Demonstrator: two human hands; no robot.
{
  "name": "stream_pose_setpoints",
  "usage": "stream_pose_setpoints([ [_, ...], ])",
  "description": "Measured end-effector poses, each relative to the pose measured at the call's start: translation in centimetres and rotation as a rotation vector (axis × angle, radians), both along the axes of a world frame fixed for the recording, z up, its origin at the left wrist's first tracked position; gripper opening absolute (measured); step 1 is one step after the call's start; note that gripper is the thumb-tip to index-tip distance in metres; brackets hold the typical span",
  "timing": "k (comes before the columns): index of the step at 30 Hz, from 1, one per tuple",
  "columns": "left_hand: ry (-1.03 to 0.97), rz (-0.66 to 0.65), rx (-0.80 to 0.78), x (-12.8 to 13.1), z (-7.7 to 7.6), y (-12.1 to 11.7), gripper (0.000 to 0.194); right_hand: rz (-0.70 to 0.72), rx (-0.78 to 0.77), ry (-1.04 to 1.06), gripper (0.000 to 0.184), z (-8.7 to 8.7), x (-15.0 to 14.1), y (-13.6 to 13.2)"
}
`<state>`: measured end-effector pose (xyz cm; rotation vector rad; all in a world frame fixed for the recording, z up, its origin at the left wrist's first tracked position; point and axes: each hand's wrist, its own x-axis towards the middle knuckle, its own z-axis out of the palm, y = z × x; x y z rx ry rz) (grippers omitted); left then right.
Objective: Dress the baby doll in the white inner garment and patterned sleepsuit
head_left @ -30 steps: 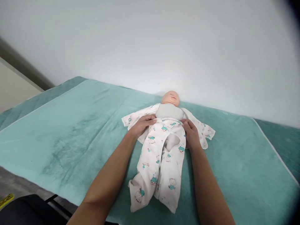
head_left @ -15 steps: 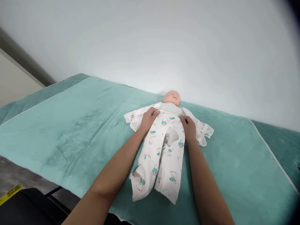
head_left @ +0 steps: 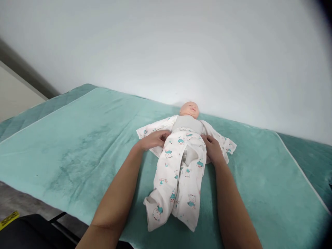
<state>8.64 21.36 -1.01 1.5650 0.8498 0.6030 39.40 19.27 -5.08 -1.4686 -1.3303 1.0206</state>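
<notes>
A baby doll (head_left: 190, 110) lies on its back, its head toward the wall. It wears white patterned baby pants (head_left: 168, 173), open at the crotch, and an open white jacket (head_left: 220, 135) with sleeves spread out. A pale grey torso shows above the waistband. My left hand (head_left: 155, 139) is closed at the left side of the pants' waist, its fingertips partly hidden against the cloth. On the opposite side my right hand (head_left: 213, 148) has its fingers curled at the pants' edge. Both pant legs lie toward me, with loose ends.
A light green sheet (head_left: 85, 155) covers the padded table. A pale wall (head_left: 166, 52) runs along the back. At lower left are a black object (head_left: 31, 231) and a yellow strip (head_left: 9, 219). A cream panel (head_left: 15, 91) stands at the left.
Both hands have moved down from the waistband to the sides of the pants, the left one also turning outward. The waistband sits slightly lower, and more of the grey torso shows.
</notes>
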Motion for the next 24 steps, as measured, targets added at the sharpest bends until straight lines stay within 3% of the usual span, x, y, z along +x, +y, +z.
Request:
stream_pose_setpoints([
  [5, -0.007, 0.022, 0.001, 0.0, -0.6, -0.1, 0.023, 0.359, -0.126, 0.184, 0.029, 1.2, 2.2, -1.0],
  [9, -0.029, 0.087, 0.027, 0.7, -0.8, -0.5, 0.015, 0.471, -0.152, 0.293, 0.029, 2.2, 2.2, -2.0],
  [13, -0.046, 0.198, 0.063, 1.6, -1.5, -0.5, 0.018, 0.446, -0.122, 0.324, 0.031, 1.7, 1.6, -1.8],
  [17, -0.074, 0.322, 0.102, 2.4, -2.4, -0.2, 0.021, 0.316, -0.026, 0.267, 0.028, 0.3, 1.4, -1.0],
  [24, -0.189, 0.412, 0.093, 3.6, -2.8, -0.2, 0.023, 0.145, 0.08, 0.144, 0.039, 0.0, 0.6, -0.5],
])
